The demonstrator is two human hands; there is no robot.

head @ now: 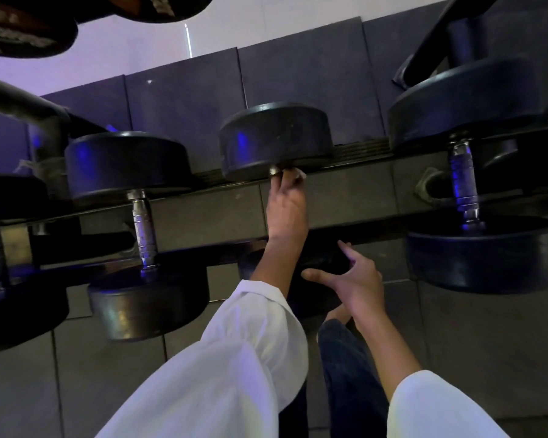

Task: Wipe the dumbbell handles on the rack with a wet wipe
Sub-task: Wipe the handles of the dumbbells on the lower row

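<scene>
dumbbell heads [276, 140] — black, blue glints | handles [144, 227] — silver | sleeves [234, 358] — white | floor tiles [298, 74] — dark grey

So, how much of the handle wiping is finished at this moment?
Nothing shows as finished: wiped handles look no different. In hand: the left hand presses a white wipe on the middle black dumbbell's handle; the right hand steadies its near head. Possibly left: the knurled metal handles at left and right.
</scene>
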